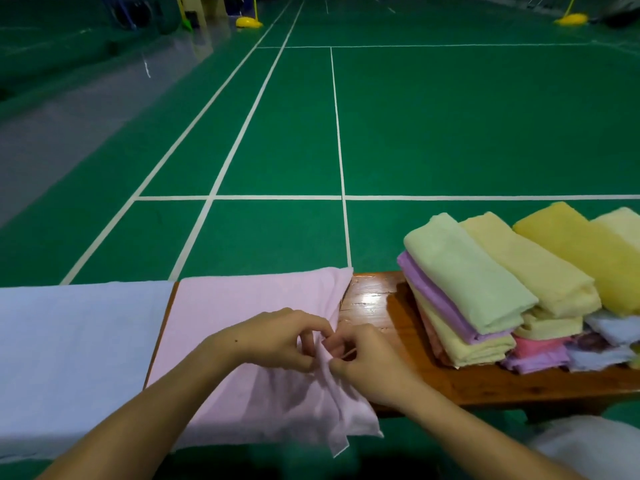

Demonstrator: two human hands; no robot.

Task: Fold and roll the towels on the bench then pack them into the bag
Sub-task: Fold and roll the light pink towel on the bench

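A pink towel (242,344) lies spread across the wooden bench (485,382), its near corner hanging over the front edge. Both hands meet at its right edge: the left hand (277,341) and the right hand (363,362) each pinch a gathered bit of the cloth between curled fingers. The towel looks thin, light and limp; it wrinkles where it is pinched and will likely sag wherever it is not held, so corners and hems seem the best places to grip, with the bench used to keep folds flat. A pale blue towel (76,358) lies just beside it on the left. Folded towels (485,282) are stacked at the right. No bag can be made out for certain
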